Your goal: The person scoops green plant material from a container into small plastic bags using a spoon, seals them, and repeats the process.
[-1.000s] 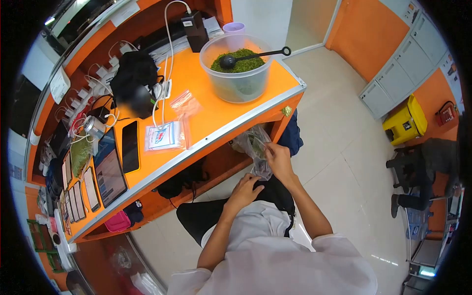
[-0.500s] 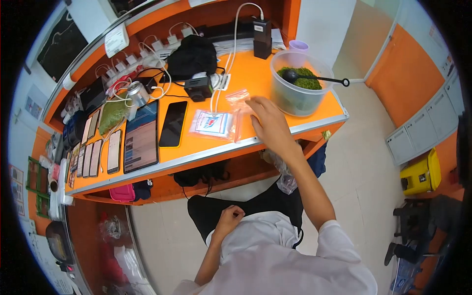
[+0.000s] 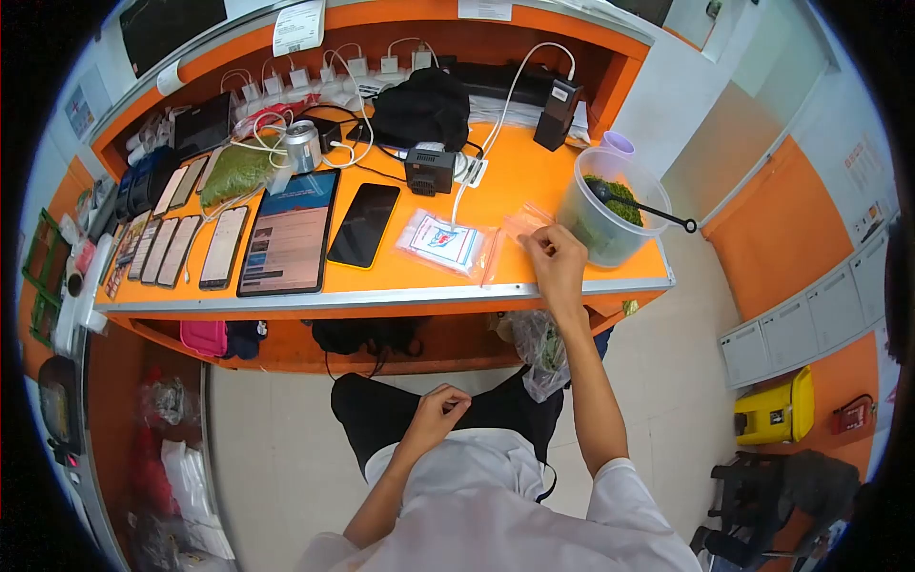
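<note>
Head camera gives me the right hand raised over the near edge of the orange counter, its forearm reaching up and forward from the white sleeve. I see the wrist bent so that the back of the hand faces up and the fingers curl inward to the left. Thumb and fingertips are pinched together on the small zip bag, which lies between the packet of bags and the clear tub. Whether the bag is lifted off the surface I can't tell from here.

My left hand rests low at the lap, forearm slanting in from the lower left, elbow bent. Its fingers are curled toward the thumb; I can't make out whether they meet or hold anything.

Just right of the pinching hand, I have the tub with green shreds and a black scoop in it. Below, a crumpled clear bag hangs by the right thigh.
</note>
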Demonstrator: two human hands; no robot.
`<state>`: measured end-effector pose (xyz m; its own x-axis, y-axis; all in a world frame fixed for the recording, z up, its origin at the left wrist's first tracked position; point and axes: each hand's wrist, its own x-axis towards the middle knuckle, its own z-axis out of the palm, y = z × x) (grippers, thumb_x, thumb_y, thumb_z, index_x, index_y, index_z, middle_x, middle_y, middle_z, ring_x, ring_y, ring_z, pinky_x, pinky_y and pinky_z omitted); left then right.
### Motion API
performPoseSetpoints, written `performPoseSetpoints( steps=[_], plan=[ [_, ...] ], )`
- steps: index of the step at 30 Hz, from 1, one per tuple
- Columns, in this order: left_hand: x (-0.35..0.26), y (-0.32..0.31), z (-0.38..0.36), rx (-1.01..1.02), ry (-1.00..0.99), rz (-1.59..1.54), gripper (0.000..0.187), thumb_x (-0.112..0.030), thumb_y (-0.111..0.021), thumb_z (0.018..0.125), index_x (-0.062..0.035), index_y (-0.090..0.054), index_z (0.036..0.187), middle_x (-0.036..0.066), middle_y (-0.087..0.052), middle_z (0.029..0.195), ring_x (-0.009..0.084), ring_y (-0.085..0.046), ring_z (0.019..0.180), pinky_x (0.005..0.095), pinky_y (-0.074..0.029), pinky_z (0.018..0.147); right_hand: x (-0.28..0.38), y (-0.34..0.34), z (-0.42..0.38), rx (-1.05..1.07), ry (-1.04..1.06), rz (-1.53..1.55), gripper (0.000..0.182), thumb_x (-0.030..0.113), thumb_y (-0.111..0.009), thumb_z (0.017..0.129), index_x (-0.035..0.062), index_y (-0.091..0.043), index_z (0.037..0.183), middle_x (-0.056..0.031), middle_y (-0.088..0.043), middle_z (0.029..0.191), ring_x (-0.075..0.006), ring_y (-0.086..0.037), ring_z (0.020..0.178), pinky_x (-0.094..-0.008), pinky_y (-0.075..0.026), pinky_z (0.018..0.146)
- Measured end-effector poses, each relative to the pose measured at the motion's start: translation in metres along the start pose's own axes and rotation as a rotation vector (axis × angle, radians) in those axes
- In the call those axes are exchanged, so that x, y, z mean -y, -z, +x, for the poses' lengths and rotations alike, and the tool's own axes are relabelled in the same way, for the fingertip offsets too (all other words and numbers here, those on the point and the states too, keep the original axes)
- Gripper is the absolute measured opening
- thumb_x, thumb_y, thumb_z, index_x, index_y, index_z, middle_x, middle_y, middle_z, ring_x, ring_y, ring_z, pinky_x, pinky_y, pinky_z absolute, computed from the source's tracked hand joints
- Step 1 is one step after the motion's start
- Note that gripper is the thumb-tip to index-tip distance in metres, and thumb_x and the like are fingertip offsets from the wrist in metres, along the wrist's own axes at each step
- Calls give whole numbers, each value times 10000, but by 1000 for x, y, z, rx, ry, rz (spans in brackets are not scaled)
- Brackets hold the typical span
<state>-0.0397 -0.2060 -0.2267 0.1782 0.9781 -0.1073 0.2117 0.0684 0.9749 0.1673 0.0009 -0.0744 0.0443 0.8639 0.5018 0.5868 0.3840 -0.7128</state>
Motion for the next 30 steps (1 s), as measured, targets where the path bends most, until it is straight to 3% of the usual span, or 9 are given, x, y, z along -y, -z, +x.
performPoseSetpoints(
  steps=[4, 6, 9, 12, 23, 26, 28, 29, 30],
  plan=[
    [-35, -2, 13, -61, -111, -65, 156, -99, -680, 1008, 25, -708, 1097, 103, -708, 1086, 223, -709, 997, 320, -562, 889, 13, 4, -8, -204, 196, 112, 94, 22, -713, 951, -71, -711, 960, -155, -739, 914, -217, -693, 788, -312, -541, 762],
    [-49, -8, 17, -111, -124, -374, 174, -123, -633, 1049, 1, -681, 1161, 80, -696, 1118, 192, -688, 1045, 319, -544, 914, 42, 18, -32, -190, -88, 474, 130, 45, -682, 997, -79, -709, 1022, -107, -742, 963, -149, -684, 827, -285, -543, 785],
    [-94, -5, 21, -159, -141, -734, 181, -147, -596, 1077, -16, -660, 1185, 73, -675, 1135, 157, -667, 1005, 310, -537, 878, 56, 35, -73, -39, -339, 783, 127, 54, -670, 1015, -57, -694, 1072, -103, -738, 958, -131, -693, 829, -276, -563, 787],
    [-109, 1, 26, -70, -199, -874, 177, -165, -586, 1086, -19, -651, 1164, 61, -673, 1074, 125, -642, 935, 287, -526, 811, 65, 38, -105, 116, -455, 896, 101, 54, -677, 1011, -32, -692, 1060, -93, -738, 930, -114, -699, 807, -276, -582, 752],
    [-87, 18, 13, -90, -151, -757, 146, -151, -626, 1069, -14, -675, 1076, 38, -693, 926, 91, -642, 835, 253, -506, 746, 44, 23, -133, 210, -477, 781, 83, 63, -678, 1013, -12, -701, 1042, -71, -739, 901, -96, -685, 753, -245, -561, 663],
    [-84, 22, 10, -110, -155, -675, 131, -131, -654, 1051, -3, -682, 1048, 32, -694, 907, 90, -649, 817, 252, -513, 733, 65, 14, -127, 135, -511, 712, 119, 29, -718, 964, -37, -696, 1061, -92, -737, 935, -144, -692, 795, -265, -546, 694],
    [-83, 23, 7, -207, -133, -660, 96, -86, -683, 1025, 8, -689, 1013, 23, -695, 894, 77, -646, 815, 242, -517, 737, 71, 6, -122, -255, 131, -141, 178, -1, -776, 893, -54, -703, 1047, -115, -733, 964, -238, -714, 853, -321, -561, 761],
    [-81, 22, 7, -211, -134, -659, 96, -86, -683, 1025, 8, -689, 1013, 23, -695, 894, 77, -646, 815, 242, -517, 737, 70, 9, -126, -254, 132, -137, 178, -1, -776, 893, -54, -703, 1047, -115, -733, 964, -238, -714, 853, -321, -561, 761],
    [-78, 21, 6, -243, -155, -609, 76, -63, -688, 1015, 11, -692, 1004, 24, -695, 890, 71, -643, 819, 239, -518, 747, 69, 15, -135, -22, 120, 24, 202, -17, -780, 869, -49, -712, 1057, -131, -726, 963, -244, -704, 859, -324, -549, 770]
  ],
)
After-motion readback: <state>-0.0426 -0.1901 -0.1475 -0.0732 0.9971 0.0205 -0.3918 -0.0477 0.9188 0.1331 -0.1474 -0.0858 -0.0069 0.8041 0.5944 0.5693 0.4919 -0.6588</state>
